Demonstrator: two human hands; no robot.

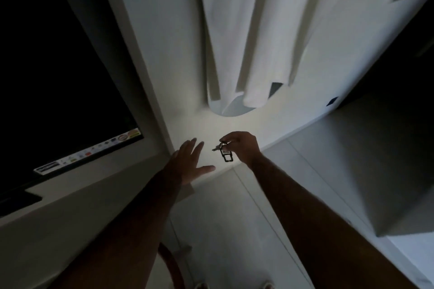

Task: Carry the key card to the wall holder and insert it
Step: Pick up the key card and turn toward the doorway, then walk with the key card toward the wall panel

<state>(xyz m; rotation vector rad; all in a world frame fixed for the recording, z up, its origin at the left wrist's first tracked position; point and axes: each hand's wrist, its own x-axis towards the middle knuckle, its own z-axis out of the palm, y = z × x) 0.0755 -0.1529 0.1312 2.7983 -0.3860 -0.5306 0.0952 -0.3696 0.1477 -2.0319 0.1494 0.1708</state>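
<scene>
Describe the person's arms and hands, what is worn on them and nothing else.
Both forearms are bare as far as the picture shows, with no sleeves in view. The left hand and right hand wear no gloves; no watch or wristband shows. The light is too dim to rule out rings.

pale tiled floor (223, 230), dim; white curtain (246, 42) hem hanging just above it; bare feet at bottom edge

Both forearms are bare to the frame's edge, no sleeves, with the left hand (190, 162) and right hand (244, 145) ungloved.
</scene>
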